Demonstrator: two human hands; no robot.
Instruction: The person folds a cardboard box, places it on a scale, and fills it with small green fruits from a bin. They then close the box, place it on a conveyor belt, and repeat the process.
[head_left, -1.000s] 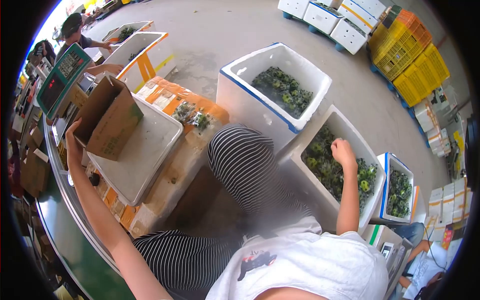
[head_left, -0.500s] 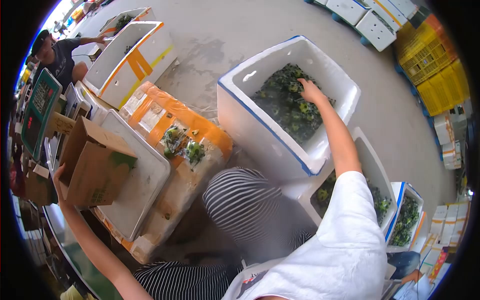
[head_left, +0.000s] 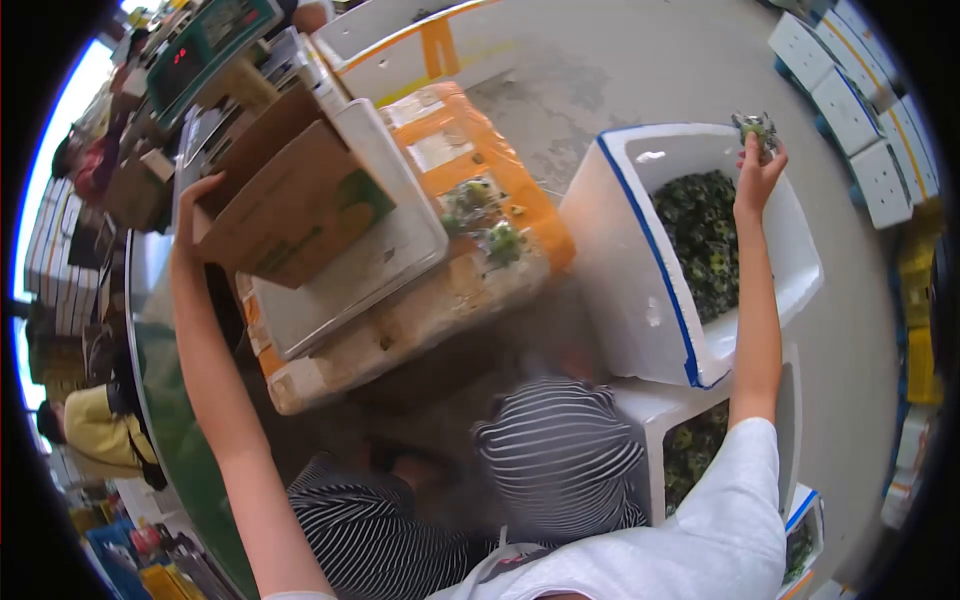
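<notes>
My left hand [head_left: 200, 200] grips the near left edge of an open cardboard box [head_left: 295, 210] with a green print on its side. The box is tilted on the metal platter [head_left: 405, 225] of a scale. Over the far side of a white foam box [head_left: 625, 270] edged with blue tape, my right hand [head_left: 760, 175] pinches a small clear-wrapped packet of green produce [head_left: 757, 127]. Many similar dark green packets [head_left: 700, 225] fill the foam box below it. Two loose wrapped packets [head_left: 505, 242] lie on an orange-taped foam box [head_left: 535, 205] beside the platter.
A scale display [head_left: 205, 50] with red digits stands at upper left. Another foam box [head_left: 420, 50] is behind. A lower foam bin [head_left: 695, 450] with packets sits by my right knee. A person in yellow [head_left: 100, 430] is at far left. Stacked white boxes [head_left: 850, 110] stand at right.
My right hand has risen out of the foam box with a wrapped packet. My left hand still holds the cardboard box. The view has turned, shifting the scene.
</notes>
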